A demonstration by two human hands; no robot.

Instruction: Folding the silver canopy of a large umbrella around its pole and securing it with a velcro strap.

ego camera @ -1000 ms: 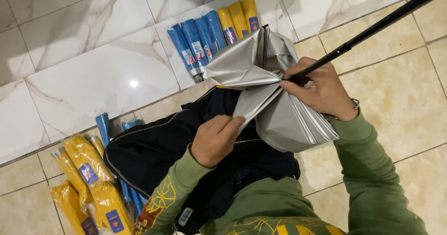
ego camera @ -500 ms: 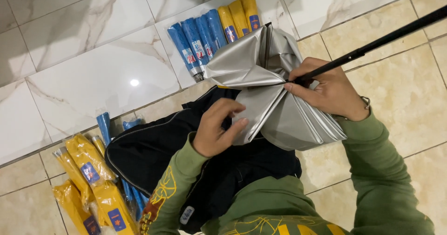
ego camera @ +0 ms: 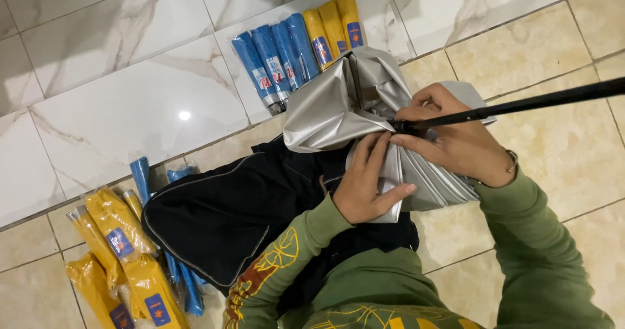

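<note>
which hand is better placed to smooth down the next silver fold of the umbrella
Probably the left hand: its fingers already lie flat on the pleated silver umbrella fabric. The right hand is occupied, pinching the fabric against the thin black umbrella shaft.

I see both arms covered in long olive-green sleeves of a soft, sweatshirt-like fabric, ribbed at the cuffs where the left hand [ego camera: 364, 189] and right hand [ego camera: 452, 143] come out bare. Along the left sleeve [ego camera: 280, 264] runs a yellow and orange line drawing with looping, leaf-like curves, and more of the same yellow linework shows across the green chest of the top [ego camera: 384, 313] at the bottom edge of my view. On the right wrist I can make out a thin bracelet or band [ego camera: 512, 161], too small to tell its make.
</note>
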